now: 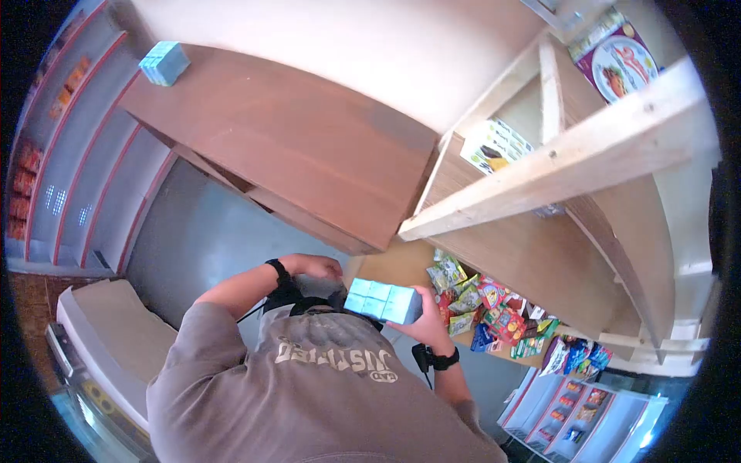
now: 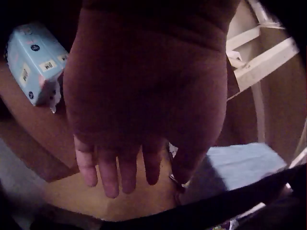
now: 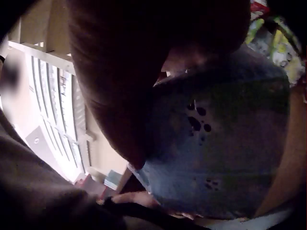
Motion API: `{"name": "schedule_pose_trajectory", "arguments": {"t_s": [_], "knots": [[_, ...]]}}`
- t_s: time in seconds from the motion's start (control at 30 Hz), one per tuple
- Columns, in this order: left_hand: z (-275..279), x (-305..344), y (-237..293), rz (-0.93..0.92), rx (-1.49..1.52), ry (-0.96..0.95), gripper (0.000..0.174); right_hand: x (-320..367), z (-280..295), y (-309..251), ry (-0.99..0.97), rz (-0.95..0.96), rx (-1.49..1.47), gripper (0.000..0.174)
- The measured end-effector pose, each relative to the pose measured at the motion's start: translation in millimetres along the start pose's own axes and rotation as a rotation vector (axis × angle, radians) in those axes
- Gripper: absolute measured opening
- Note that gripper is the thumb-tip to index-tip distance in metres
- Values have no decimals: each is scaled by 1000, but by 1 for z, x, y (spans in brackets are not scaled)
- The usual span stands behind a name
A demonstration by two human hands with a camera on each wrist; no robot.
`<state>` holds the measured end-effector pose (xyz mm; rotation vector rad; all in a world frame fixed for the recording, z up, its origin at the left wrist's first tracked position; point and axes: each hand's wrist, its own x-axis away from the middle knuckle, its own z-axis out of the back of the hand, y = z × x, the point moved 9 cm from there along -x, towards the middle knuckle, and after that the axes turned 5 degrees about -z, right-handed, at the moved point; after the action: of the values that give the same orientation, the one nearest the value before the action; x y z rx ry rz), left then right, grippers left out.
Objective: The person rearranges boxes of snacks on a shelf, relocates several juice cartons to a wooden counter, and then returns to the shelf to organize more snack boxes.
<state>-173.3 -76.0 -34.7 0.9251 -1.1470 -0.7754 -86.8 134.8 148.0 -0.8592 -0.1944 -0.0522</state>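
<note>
My right hand (image 1: 427,322) grips a light-blue pack (image 1: 380,299) of bundled blocks by its right end, in front of my chest. Close up in the right wrist view, the dark right hand (image 3: 115,81) lies along the pack (image 3: 225,148), whose side carries dark paw-like prints. My left hand (image 1: 316,267) is off to the pack's left, apart from it. In the left wrist view, the left hand (image 2: 148,91) has its fingers extended and nothing in them. A similar light-blue pack (image 1: 164,63) stands at the far left end of the brown cabinet top (image 1: 293,139).
A wooden frame shelf (image 1: 556,170) rises at the right, with printed boxes (image 1: 498,147) on it. Several snack packets (image 1: 494,309) lie heaped on a wooden surface below it. Racks with red edges (image 1: 69,154) line the left, and a smaller rack (image 1: 579,413) is at lower right.
</note>
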Motion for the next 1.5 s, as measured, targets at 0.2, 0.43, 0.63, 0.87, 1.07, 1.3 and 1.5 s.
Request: {"name": "schedule_pose_trajectory", "arguments": {"t_s": [0.2,0.43,0.63,0.87,1.07,1.3,1.5], "knots": [[37,63,-48,63,91,162,46,-31,4,-131,-59,243,-462,86],[75,152,50,-87,198,299,34,-147,-34,-196,271,287,-715,85],[121,214,125,-399,214,490,22,-201,-71,-197,309,164,-932,74],[186,259,119,-512,168,843,17,-208,-106,-187,298,-57,-1217,70],[216,271,116,-614,24,982,23,-202,-102,-207,456,86,-961,74],[228,284,132,-691,-331,1171,32,-192,-105,-206,389,182,-365,81],[229,269,129,-652,-118,1257,49,-177,-93,-215,350,156,-254,98]]}}
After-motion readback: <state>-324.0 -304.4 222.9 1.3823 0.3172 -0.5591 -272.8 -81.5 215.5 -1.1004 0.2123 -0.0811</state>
